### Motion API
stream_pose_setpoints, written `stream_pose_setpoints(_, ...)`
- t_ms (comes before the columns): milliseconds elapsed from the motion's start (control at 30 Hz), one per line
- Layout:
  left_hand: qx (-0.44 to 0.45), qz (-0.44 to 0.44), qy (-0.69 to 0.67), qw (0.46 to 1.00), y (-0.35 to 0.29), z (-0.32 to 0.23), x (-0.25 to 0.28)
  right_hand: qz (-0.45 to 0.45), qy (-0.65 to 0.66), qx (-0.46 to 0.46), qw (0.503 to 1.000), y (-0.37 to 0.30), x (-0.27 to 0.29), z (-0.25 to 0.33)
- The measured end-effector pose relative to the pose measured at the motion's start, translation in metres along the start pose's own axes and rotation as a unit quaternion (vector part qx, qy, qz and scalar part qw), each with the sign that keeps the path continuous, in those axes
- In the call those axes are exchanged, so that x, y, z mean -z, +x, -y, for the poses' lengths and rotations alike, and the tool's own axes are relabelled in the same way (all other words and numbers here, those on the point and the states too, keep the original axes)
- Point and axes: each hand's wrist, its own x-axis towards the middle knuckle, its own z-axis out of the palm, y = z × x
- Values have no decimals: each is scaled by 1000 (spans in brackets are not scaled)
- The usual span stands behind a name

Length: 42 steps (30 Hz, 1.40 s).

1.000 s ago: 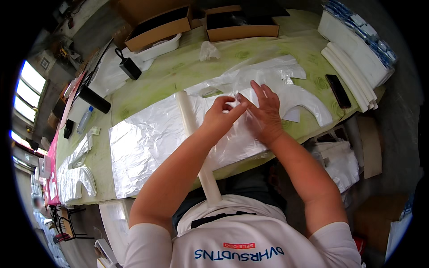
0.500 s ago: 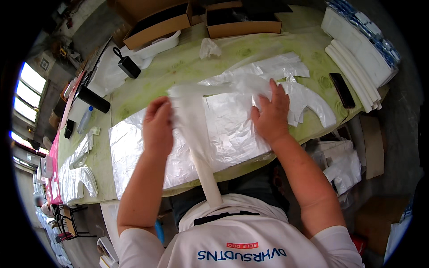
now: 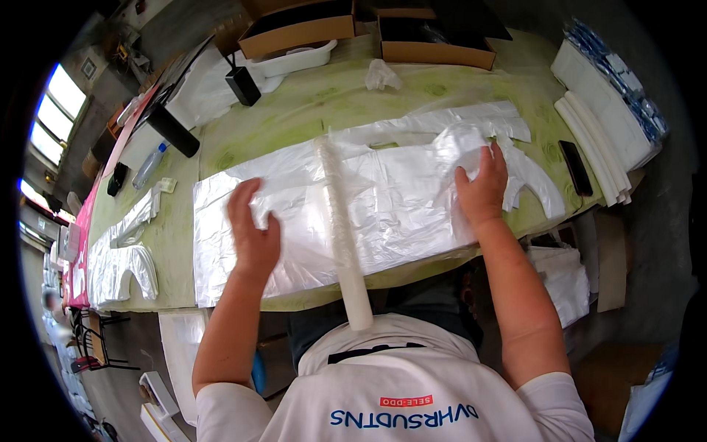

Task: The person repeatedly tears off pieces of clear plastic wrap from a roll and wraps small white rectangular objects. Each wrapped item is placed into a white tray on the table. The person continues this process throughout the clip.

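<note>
Head view: the left hand [image 3: 254, 230] is over the left part of a shiny white plastic sheet [image 3: 405, 206], thumb and fingers spread apart — its grip is wide and has hold of nothing. The right hand [image 3: 482, 188] is at the sheet's right part, its grip also spread, thumb well away from the fingers; whether it touches the plastic, I cannot tell. Between the hands a pale tube [image 3: 342, 228] lies across the sheet, its near end jutting past the edge of the green tabletop [image 3: 302, 107] toward the person's waist. A dark phone [image 3: 575, 168] lies to the right — just beside white rolls [image 3: 593, 147]. Folded white plastic [image 3: 110, 276] lies at left.
</note>
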Motion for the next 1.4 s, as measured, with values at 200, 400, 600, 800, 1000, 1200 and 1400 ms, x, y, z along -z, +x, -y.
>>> stream_pose_setpoints(200, 103, 311, 9, 945, -12, -29, -43, -120, 341, -272, 892, 11, 7, -25)
stream_pose_setpoints(400, 91, 332, 67, 937, -22, -39, -37, 42, 197, 98, 974, -79, 70, 83)
stream_pose_setpoints(600, 130, 257, -11, 958, -14, -34, -17, 335, 309, 286, 843, -130, 74, 186)
stream_pose_setpoints(800, -84, 220, -120, 964, -3, -37, -2, 304, 288, 313, 853, -116, 78, 203)
stream_pose_setpoints(1000, 103, 191, -162, 963, -35, -36, -17, 379, 278, 322, 822, -118, 94, 213)
stream_pose_setpoints(1200, 152, 186, -197, 951, -30, -27, -17, 409, 233, 344, 813, -152, 86, 196)
stream_pose_setpoints(1400, 92, 263, -43, 959, -35, -37, -26, 405, 262, 327, 812, -139, 90, 185)
